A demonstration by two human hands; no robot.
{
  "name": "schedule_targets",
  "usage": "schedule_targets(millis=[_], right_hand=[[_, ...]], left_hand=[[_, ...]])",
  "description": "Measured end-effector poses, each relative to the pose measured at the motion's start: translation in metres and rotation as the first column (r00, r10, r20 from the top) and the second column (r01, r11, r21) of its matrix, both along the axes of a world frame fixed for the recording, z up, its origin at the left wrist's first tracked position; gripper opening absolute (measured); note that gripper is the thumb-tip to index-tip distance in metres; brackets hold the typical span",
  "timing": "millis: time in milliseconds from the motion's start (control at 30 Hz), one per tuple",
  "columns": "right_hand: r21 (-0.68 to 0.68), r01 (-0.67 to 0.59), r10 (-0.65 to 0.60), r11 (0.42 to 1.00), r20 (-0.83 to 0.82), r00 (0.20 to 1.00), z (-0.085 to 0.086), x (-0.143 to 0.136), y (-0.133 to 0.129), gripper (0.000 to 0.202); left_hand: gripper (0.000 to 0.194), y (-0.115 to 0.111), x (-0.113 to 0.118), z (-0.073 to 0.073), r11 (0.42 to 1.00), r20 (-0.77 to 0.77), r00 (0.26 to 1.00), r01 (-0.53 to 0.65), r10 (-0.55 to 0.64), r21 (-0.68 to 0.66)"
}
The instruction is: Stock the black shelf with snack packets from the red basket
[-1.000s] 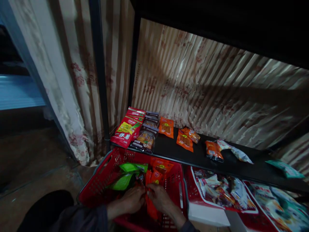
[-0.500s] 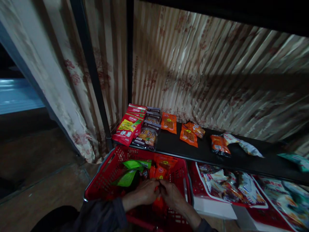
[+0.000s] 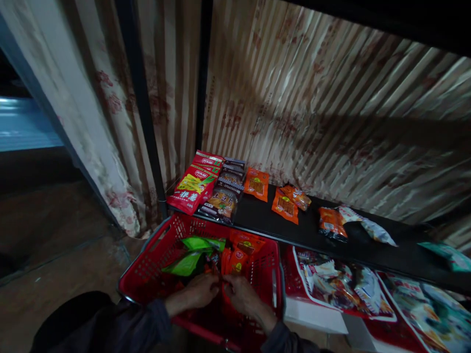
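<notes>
Both hands are over a red basket [image 3: 147, 267] in front of the shelf. My left hand [image 3: 203, 290] and my right hand [image 3: 241, 293] meet at the fingertips, fingers closed; what they pinch is too dark and small to name. Just beyond them in the basket are orange packets [image 3: 237, 260], some close to the fingers. Green packets [image 3: 186, 264] lie to their left.
A black shelf [image 3: 253, 215] holds red packets [image 3: 195, 184], dark packets [image 3: 222, 198], an orange packet [image 3: 256, 184] and other scattered packets. Two more red baskets of packets stand at the right, under the shelf. A curtain [image 3: 265, 98] hangs behind.
The view has shifted slightly, so shelf and basket sit a little lower-left to higher-left in the picture. Both hands remain together over the basket, a bit farther left in view.
</notes>
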State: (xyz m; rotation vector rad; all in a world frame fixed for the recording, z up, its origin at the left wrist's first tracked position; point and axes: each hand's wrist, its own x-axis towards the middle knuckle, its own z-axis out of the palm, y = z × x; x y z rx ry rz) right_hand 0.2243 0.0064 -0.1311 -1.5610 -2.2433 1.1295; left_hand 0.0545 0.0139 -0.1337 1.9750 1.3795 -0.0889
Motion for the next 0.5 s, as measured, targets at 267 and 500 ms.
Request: schedule_targets(millis=[267,500], right_hand=[[-0.024,0.01,-0.012,1.0,-0.078,0.997,0.011,0.039,0.005,0.046],[0.027,-0.01,0.01,1.0,-0.011,1.0,0.004,0.052,-0.024,0.043]], left_hand=[[0.027,0.01,0.042,0.009,1.0,0.042,0.999,0.004,-0.004,-0.013],[0.028,-0.008,0.035,0.009,0.996,0.025,0.998,0.063,-0.065,0.07]])
